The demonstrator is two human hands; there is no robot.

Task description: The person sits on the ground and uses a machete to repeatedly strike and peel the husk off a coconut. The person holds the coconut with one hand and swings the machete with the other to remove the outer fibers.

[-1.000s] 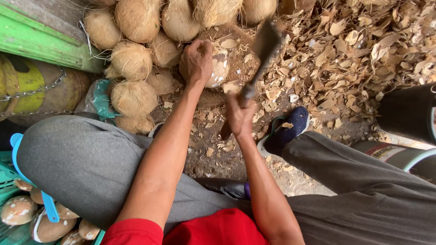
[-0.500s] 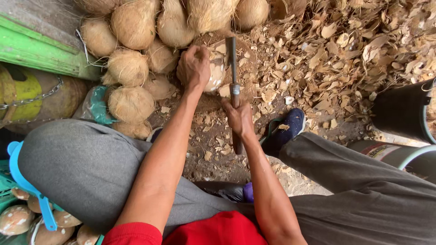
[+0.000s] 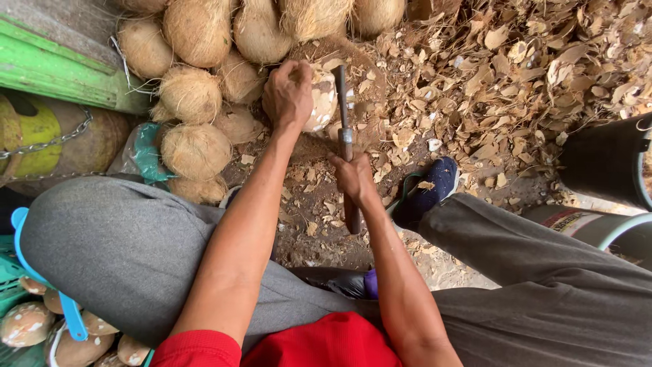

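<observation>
The partly peeled coconut (image 3: 319, 98) sits on the dirt ground (image 3: 305, 224) at the edge of a heap of husked coconuts (image 3: 197, 88). The left hand (image 3: 288, 92) has its grip clamped over the coconut's top; the right hand (image 3: 353, 178) has its grip closed around the handle of a cleaver (image 3: 343, 129) whose blade rests against the nut's right side. At lower left, a green crate (image 3: 10, 272) holds peeled brown coconuts (image 3: 24, 325) — a blue plastic strip (image 3: 41, 278) lies across them. A black bucket (image 3: 604, 163) stands at right; its contents are out of sight.
</observation>
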